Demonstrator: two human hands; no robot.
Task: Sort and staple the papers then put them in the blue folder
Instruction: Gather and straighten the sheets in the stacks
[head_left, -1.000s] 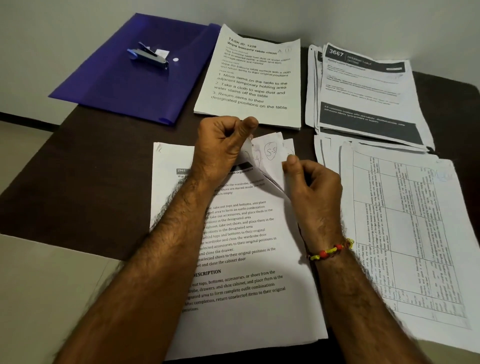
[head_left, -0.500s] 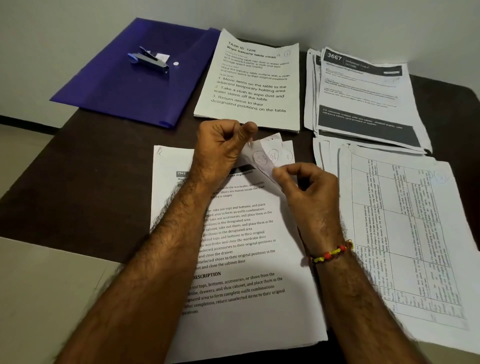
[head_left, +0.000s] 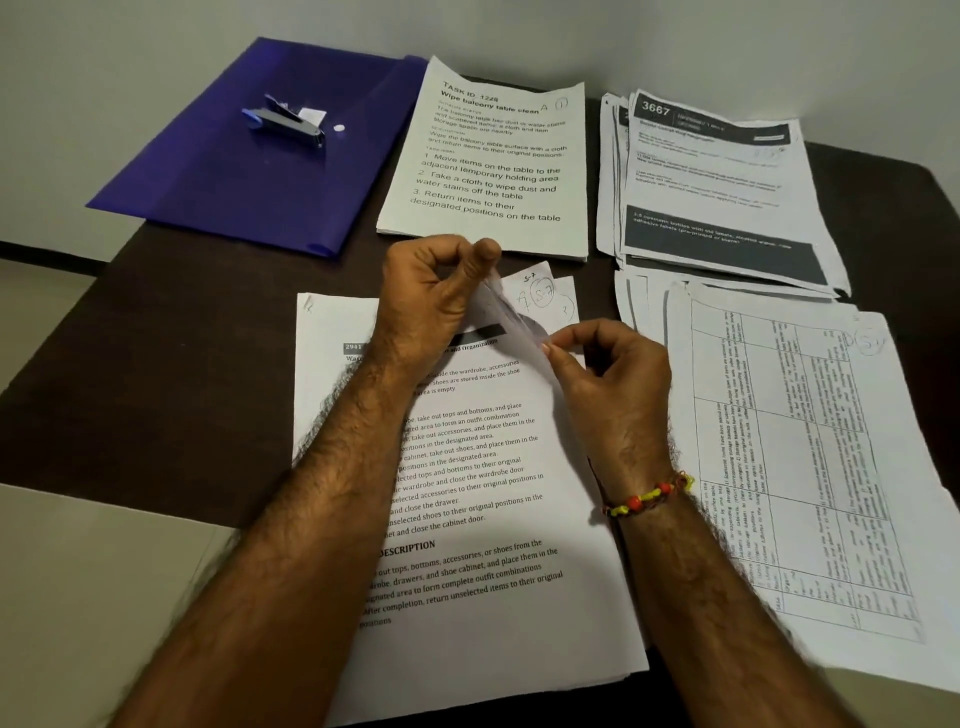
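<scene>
I count four paper stacks, one blue folder (head_left: 249, 156) at 10 o'clock and one stapler (head_left: 285, 124) resting on it. My left hand (head_left: 431, 301) and right hand (head_left: 608, 374) both pinch lifted top-corner sheets of the near stack (head_left: 467, 519) at 6 o'clock. I judge the sheets light, limp and easily creased; corners give the best hold

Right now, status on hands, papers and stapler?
Both hands, left and right, pinching corner pages of the near stack. Stapler untouched on blue folder. Nothing in the way.
</scene>
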